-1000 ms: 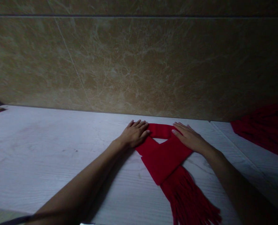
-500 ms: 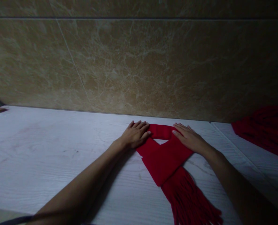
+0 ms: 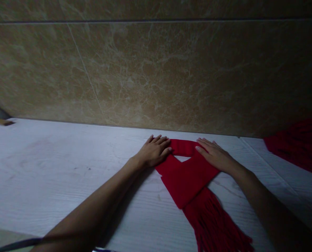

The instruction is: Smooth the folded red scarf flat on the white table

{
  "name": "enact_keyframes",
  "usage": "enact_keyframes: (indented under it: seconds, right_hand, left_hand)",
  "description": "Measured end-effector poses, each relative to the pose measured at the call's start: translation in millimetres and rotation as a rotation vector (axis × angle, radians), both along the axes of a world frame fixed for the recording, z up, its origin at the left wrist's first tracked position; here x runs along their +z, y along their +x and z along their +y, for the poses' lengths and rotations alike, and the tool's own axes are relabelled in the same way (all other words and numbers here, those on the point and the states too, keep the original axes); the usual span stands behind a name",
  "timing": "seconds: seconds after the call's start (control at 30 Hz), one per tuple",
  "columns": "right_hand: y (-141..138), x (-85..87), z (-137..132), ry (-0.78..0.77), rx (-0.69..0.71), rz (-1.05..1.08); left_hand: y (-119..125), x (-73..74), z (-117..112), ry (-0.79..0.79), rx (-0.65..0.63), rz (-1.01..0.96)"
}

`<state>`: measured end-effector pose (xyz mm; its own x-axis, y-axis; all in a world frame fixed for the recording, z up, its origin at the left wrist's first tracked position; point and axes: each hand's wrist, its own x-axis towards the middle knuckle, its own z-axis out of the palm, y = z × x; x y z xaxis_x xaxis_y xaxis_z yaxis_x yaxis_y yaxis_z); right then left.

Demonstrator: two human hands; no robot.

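Note:
A red fringed scarf (image 3: 187,182) lies on the white wood-grain table (image 3: 53,168), folded so that its ends cross and leave a small gap below its top band. My left hand (image 3: 156,150) rests flat on the scarf's upper left corner, fingers stretched out. On the upper right corner lies my right hand (image 3: 215,154), also flat with its fingers extended. The scarf's fringe spreads toward the lower right, between my forearms, and runs out at the bottom edge of the view.
A tan marble-patterned tile wall (image 3: 145,77) rises right behind the table. More red fabric (image 3: 300,147) is heaped at the far right. A small brown block (image 3: 2,122) sits at the far left, by the wall. A dark cord (image 3: 19,244) crosses the lower left.
The whole view has shifted slightly, so things appear a little farther right. Both hands stay flat on the same corners of the scarf, and its folds look the same.

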<state>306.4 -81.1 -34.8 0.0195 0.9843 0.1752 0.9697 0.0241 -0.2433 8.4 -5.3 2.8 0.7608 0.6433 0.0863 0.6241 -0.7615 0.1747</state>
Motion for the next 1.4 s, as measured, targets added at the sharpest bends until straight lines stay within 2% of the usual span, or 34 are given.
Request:
enact_keyframes:
  seconds: [0.17,0.57,1.4]
  right_hand:
    - [-0.5,1.8,-1.0,-0.013,-0.002,0.002]
    - [2.3,-0.8,-0.3,-0.002,0.000,0.005]
    - [3.5,-1.8,1.0,0.016,0.007,0.012]
  left_hand:
    - [-0.2,-1.8,0.8,-0.003,0.002,-0.001]
    - [-1.4,4.5,-2.7,-0.009,0.031,-0.010]
    - [-3.0,-3.5,4.5,0.003,0.062,-0.030]
